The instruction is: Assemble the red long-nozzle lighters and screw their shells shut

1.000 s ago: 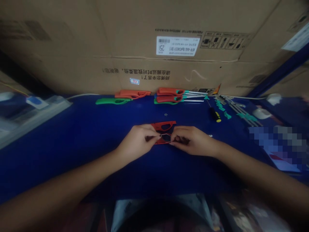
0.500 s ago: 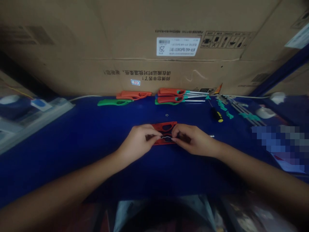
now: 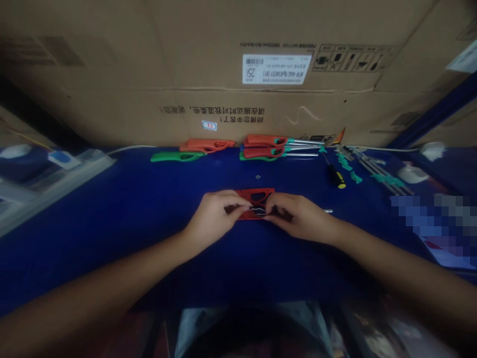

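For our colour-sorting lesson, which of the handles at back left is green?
The frontmost handle; the orange plastic lies behind it, nearer the cardboard.

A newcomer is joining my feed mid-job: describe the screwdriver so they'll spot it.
At the back of the blue tabletop, a cardboard panel stands upright. Before it, right of the red-handled lighters, the screwdriver lies beside small teal pieces. Its black-and-yellow handle sets it apart from them.

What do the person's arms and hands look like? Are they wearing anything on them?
The left hand and right hand are bare, with no gloves. The left forearm and right forearm look long and smooth, with no sleeve, watch or bracelet showing. I see no rings, but some fingers are hidden.
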The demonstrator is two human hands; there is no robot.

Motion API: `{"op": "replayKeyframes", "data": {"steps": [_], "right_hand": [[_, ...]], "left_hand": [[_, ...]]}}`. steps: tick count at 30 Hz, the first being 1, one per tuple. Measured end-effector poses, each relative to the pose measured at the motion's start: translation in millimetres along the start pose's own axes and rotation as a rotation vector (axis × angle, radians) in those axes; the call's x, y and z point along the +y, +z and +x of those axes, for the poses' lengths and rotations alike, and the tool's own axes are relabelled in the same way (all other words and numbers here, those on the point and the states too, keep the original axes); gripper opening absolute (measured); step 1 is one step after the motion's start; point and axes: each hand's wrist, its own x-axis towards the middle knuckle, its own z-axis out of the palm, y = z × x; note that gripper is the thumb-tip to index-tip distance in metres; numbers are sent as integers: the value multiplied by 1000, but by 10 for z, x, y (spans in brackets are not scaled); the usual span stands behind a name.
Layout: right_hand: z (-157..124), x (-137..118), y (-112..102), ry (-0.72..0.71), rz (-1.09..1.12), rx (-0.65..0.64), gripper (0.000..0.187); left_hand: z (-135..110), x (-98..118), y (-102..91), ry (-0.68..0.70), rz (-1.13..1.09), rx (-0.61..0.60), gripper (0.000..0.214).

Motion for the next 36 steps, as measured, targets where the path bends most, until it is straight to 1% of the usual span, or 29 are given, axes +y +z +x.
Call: {"op": "replayKeyframes", "data": {"steps": [4,13,18,21,24,27,30,33,36], "right_hand": [[-2,-11,-10,2,-22,-9,5],[4,-4,-5,23,-18,-12,5],[-2,-5,-10,24,-17,-18,5],[-1,-7,-13,21,-13,-18,5],[0,-12,-16,16,-10,-18,4],[-2,-14,-20,5,-10,-12,4],[0,-7,-19,-1,-18,-10,5],[6,2,-17,1,-23,-17,5],[4,-6,-22,2,-14,-15,4]], "left_hand": [[18,-24,1,16,-1,15,10],[17,7,-65,23,20,-54,14],[34,23,-114,3,64,-96,15],[42,47,-157,54,161,-138,17],[46,85,-210,154,296,-207,23],[41,160,-273,253,490,-315,27],[15,261,-323,313,678,-433,26],[-28,333,-343,356,762,-508,29],[-66,338,-340,345,766,-526,36]]}}
